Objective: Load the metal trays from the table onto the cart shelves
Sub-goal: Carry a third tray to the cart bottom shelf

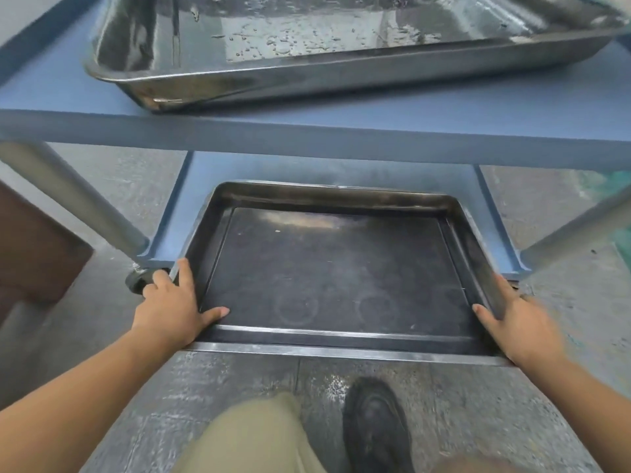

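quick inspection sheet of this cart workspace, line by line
surface: blue cart, upper shelf above lower shelf
job's things: dark tray partly over the lower shelf, its near end sticking out past the shelf's front edge; shiny tray on the upper shelf, droplets inside
clutter: nothing seen
hands: left hand and right hand grip the dark tray's side rims, thumbs inside
cables: nothing seen
surroundings: grey floor; cart wheel near the left hand; brown object at left; the person's shoe below the tray
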`<act>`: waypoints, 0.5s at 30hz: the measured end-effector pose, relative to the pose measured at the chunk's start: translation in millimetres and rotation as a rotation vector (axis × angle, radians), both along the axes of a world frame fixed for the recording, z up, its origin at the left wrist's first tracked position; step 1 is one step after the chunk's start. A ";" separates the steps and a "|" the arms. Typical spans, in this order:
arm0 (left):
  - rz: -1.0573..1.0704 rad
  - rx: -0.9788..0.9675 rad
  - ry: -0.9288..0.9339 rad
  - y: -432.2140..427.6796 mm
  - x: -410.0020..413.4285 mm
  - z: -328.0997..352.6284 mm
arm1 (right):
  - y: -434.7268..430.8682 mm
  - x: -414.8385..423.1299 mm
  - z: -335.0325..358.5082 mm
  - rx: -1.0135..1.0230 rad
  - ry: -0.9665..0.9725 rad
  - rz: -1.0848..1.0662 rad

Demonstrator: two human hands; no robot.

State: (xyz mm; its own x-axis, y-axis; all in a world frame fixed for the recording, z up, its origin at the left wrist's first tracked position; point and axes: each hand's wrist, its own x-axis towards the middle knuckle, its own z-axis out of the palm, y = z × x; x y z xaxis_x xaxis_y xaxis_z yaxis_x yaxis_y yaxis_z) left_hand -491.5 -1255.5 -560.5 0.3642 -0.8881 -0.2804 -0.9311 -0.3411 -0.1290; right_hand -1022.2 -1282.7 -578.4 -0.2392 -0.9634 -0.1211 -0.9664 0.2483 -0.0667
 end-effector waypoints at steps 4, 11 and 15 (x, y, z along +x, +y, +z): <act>0.008 -0.053 0.035 -11.0 -1.5 -13.3 | -10.5 -2.3 -13.6 -0.059 0.017 -0.002; 0.014 -0.063 0.032 -25.8 -6.5 -30.9 | -23.9 1.6 -31.2 -0.086 -0.029 0.001; 0.020 -0.100 0.078 -36.2 -3.7 -37.6 | -31.5 5.5 -35.0 -0.095 -0.051 0.000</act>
